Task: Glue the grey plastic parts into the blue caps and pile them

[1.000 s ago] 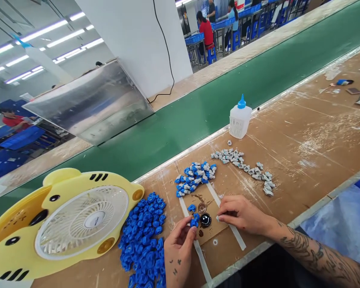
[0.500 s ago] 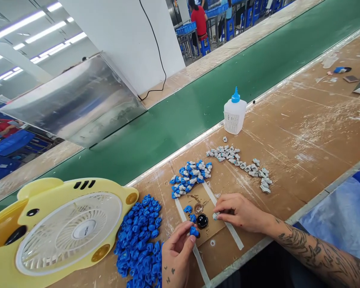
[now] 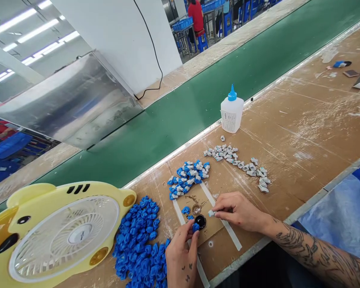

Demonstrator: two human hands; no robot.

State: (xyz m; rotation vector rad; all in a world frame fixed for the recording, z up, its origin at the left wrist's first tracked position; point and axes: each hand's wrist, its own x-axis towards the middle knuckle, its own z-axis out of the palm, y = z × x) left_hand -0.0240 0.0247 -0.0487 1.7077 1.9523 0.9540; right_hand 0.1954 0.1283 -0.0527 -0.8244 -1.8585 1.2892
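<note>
Between its fingertips my left hand [image 3: 183, 252] holds a small blue piece [image 3: 195, 227], right at the edge of a round black dish [image 3: 200, 221]. My right hand [image 3: 240, 211] pinches a small grey piece [image 3: 211, 213] just right of that dish. A clear round dish [image 3: 196, 209] sits behind the black one, and a loose blue piece [image 3: 185, 210] lies to its left. Farther back is a pile of joined blue and grey pieces [image 3: 188, 178]. Grey pieces [image 3: 228, 154] lie scattered to the right of it. A large heap of blue pieces [image 3: 141, 240] is at the left.
A yellow animal-shaped fan [image 3: 63, 236] lies at the left. A white bottle with a blue nozzle [image 3: 231, 114] stands near the green belt [image 3: 168, 122]. Tape strips [image 3: 232, 236] mark the cardboard-covered table [image 3: 288, 160]. A person in red [image 3: 196, 16] sits in the background.
My left hand has moved slightly right and up, bringing the blue piece to the black dish. My right hand has shifted a little left with the grey piece. The camera view has shifted slightly.
</note>
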